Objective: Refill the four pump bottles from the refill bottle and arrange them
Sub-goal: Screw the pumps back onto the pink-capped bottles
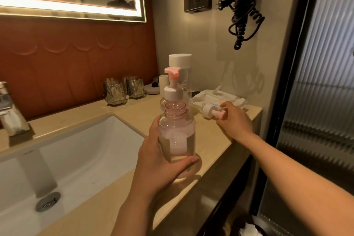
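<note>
My left hand (162, 161) grips an open pump bottle (177, 132), clear pinkish with liquid in its lower half and no pump on its threaded neck, standing on the beige counter (118, 111). Behind it stands a second pump bottle (172, 90) with its pink-and-white pump fitted. Further back rises the tall clear refill bottle (183, 74) with a white cap. To the right, a loose pink-and-white pump head (212, 112) lies on the counter, and my right hand (236, 120) pinches its pink end.
A white sink basin (63, 151) with a chrome faucet (9, 109) lies to the left. Two glass tumblers (124, 90) stand at the back wall. A wet-wipe pack (220, 96) lies at the counter's right end. A corded hair dryer (243, 9) hangs on the wall.
</note>
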`<state>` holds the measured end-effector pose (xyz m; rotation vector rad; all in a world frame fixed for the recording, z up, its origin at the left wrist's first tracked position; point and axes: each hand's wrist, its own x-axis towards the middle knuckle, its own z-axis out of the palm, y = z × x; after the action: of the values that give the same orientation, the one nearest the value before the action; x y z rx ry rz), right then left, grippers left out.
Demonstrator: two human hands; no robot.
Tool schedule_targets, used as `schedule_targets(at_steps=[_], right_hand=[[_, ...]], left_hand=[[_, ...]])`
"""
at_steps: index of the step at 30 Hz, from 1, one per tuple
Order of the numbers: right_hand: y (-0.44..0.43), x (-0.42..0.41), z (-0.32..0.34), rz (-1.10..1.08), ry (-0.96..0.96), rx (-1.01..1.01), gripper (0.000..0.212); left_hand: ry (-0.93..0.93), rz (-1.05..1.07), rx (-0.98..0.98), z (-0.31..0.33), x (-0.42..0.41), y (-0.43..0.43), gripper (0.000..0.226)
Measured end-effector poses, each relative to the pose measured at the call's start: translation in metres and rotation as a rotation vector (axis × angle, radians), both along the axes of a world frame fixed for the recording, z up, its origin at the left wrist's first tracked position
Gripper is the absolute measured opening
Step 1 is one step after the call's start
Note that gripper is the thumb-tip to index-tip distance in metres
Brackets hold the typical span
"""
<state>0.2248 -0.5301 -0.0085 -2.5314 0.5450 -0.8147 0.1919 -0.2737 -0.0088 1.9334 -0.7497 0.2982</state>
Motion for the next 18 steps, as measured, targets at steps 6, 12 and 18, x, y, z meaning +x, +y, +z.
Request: schedule_targets(at_steps=[6, 12, 18], right_hand=[[0.009, -0.010, 0.031, 0.070, -0.262, 0.028, 0.046], [0.035, -0.029, 0.083, 0.168, -0.530, -0.088, 0.044], [0.068, -0.047, 0.130, 0.295, -0.783, -0.112, 0.035]], left_hand=[[0.015, 0.008, -0.008, 0.001, -0.001, -0.001, 0.099], [0.022, 0.012, -0.015, 0.002, -0.002, 0.000, 0.099], [0.036, 0.013, -0.031, 0.002, -0.001, -0.001, 0.104]])
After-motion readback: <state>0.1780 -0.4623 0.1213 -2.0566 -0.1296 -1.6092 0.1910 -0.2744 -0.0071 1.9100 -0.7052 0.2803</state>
